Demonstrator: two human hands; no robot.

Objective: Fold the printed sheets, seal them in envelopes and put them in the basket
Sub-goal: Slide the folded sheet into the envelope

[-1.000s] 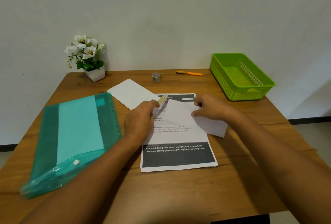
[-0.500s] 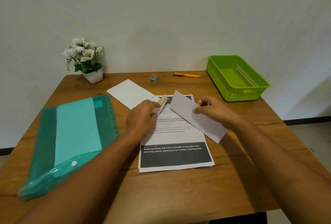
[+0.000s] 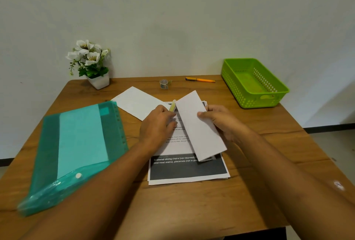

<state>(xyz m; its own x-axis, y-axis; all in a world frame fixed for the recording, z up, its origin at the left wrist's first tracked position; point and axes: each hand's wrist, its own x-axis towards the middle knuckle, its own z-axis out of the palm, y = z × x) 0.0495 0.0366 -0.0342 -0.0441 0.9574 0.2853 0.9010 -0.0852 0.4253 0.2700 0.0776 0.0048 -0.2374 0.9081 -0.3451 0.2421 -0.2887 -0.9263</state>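
Observation:
My right hand [image 3: 223, 121] grips a long white envelope [image 3: 199, 126], tilted up over the stack of printed sheets [image 3: 187, 170] in the table's middle. My left hand [image 3: 156, 126] holds a small yellowish strip [image 3: 172, 106] beside the envelope's upper end. A second white envelope [image 3: 137, 102] lies flat behind my left hand. The green basket [image 3: 253, 84] stands at the back right, with nothing visible inside.
A teal plastic folder [image 3: 76, 149] lies at the left, overhanging the front edge. A white flower pot [image 3: 96, 78], a small tape roll [image 3: 164, 84] and an orange pen [image 3: 200, 80] line the wall side of the wooden table [image 3: 192, 211].
My right hand lifted the envelope off the sheets and swung it more upright, toward the middle. My left hand stayed put with the strip.

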